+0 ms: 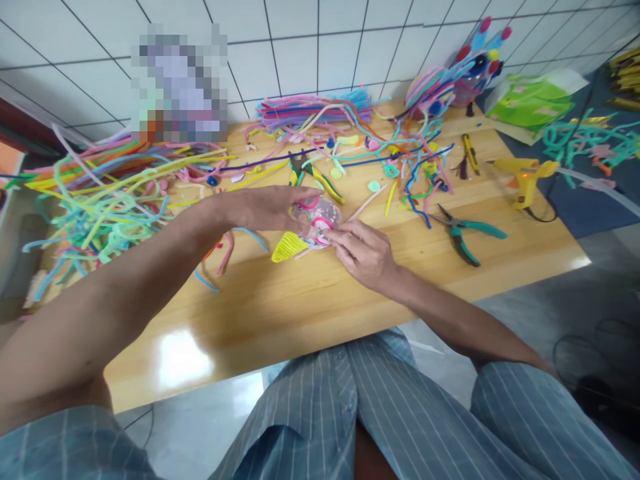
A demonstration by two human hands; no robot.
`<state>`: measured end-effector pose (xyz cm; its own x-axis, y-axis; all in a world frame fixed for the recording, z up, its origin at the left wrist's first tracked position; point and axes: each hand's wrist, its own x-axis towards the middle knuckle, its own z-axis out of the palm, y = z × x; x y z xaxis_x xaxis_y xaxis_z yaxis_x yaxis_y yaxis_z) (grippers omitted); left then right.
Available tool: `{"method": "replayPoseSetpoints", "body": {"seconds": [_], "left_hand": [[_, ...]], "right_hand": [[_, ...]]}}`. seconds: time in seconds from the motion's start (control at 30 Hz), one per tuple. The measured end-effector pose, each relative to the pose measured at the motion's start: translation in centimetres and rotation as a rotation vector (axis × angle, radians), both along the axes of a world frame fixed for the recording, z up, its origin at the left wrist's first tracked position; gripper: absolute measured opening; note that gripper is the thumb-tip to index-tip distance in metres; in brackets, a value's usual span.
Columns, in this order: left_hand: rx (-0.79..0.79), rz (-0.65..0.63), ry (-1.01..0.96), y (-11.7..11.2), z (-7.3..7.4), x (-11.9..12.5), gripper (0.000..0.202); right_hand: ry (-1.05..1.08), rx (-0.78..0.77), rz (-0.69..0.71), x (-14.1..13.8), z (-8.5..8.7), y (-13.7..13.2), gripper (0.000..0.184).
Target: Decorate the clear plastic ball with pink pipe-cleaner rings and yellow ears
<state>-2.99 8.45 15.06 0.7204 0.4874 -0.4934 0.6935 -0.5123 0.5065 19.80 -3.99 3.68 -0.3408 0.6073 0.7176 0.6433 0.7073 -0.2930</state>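
My left hand [267,208] reaches across the wooden table [310,307] and its fingers curl round a clear plastic ball [320,217] wound with pink pipe cleaner. My right hand [364,252] pinches the pink pipe cleaner at the ball's lower right side. A yellow ridged cone-shaped piece [287,247] sticks out below the ball, touching it. Both hands rest low over the table top.
Heaps of coloured pipe cleaners [100,193] cover the left and back of the table. Teal-handled pliers [463,233] lie to the right, a yellow glue gun [525,177] beyond them, yellow-handled cutters [317,177] behind the ball. A finished pipe-cleaner figure [465,63] stands at the back right.
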Motion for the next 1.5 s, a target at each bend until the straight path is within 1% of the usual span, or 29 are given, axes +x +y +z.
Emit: {"method": "replayPoseSetpoints", "body": {"seconds": [0.27, 0.37, 0.57, 0.73, 0.93, 1.07, 1.2, 1.27, 1.4, 1.5], "left_hand": [[0.047, 0.005, -0.016, 0.3, -0.7, 0.3, 0.086], [0.048, 0.018, -0.008, 0.2, -0.9, 0.3, 0.084], [0.068, 0.047, 0.018, -0.1, -1.0, 0.3, 0.089], [0.051, 0.009, 0.019, 0.1, -0.7, 0.2, 0.094], [0.070, 0.025, 0.052, 0.4, -0.8, 0.1, 0.099], [0.050, 0.045, 0.026, 0.3, -1.0, 0.1, 0.097], [0.033, 0.072, 0.012, 0.2, -1.1, 0.0, 0.098], [0.027, 0.071, 0.000, 0.2, -1.3, -0.1, 0.097], [0.002, 0.065, -0.035, 0.2, -1.4, -0.2, 0.088], [0.003, 0.088, -0.031, 0.2, -1.4, -0.2, 0.088]], "right_hand": [[-0.025, -0.083, -0.019, 0.0, 0.1, -0.1, 0.033], [-0.018, -0.088, -0.025, 0.0, 0.3, -0.2, 0.031], [0.011, -0.026, -0.020, 0.1, 0.3, 0.0, 0.027], [-0.018, -0.065, -0.028, 0.3, 0.0, 0.1, 0.031], [-0.014, -0.059, -0.021, 0.3, -0.2, 0.1, 0.032], [-0.002, -0.037, -0.014, 0.2, -0.2, 0.0, 0.035], [0.019, -0.088, -0.012, 0.3, -0.2, 0.0, 0.040], [0.018, -0.108, -0.019, 0.4, -0.2, 0.0, 0.039], [0.021, -0.074, -0.026, 0.3, -0.2, 0.0, 0.035], [0.027, -0.091, -0.027, 0.4, -0.2, 0.0, 0.036]]}}
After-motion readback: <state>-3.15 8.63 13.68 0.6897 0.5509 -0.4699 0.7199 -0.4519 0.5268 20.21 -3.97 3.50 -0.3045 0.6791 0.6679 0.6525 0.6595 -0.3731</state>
